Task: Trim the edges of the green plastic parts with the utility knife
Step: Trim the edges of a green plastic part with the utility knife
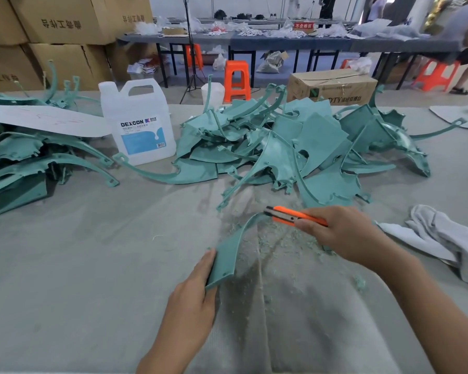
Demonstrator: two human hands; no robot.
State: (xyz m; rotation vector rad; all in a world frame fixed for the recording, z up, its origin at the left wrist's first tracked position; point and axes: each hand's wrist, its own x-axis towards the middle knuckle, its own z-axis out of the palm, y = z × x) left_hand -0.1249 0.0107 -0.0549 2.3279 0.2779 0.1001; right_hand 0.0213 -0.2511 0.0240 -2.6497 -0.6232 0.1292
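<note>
Across the counter [92,265] lay shavings [281,244]; left hand [192,300] gripped one green part [227,257], right hand [343,236] clasped the knife [287,215] (big pile [281,141] apparently untrimmed).

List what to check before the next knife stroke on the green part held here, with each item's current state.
1. Left hand holds the green part by its wide end: ok.
2. Right hand grips the utility knife: ok.
3. Knife nose sits at the part's narrow tip: ok.
4. Blade extended far enough: cannot tell.
5. Left hand away from the knife: ok, it is at the opposite end of the part.
</note>
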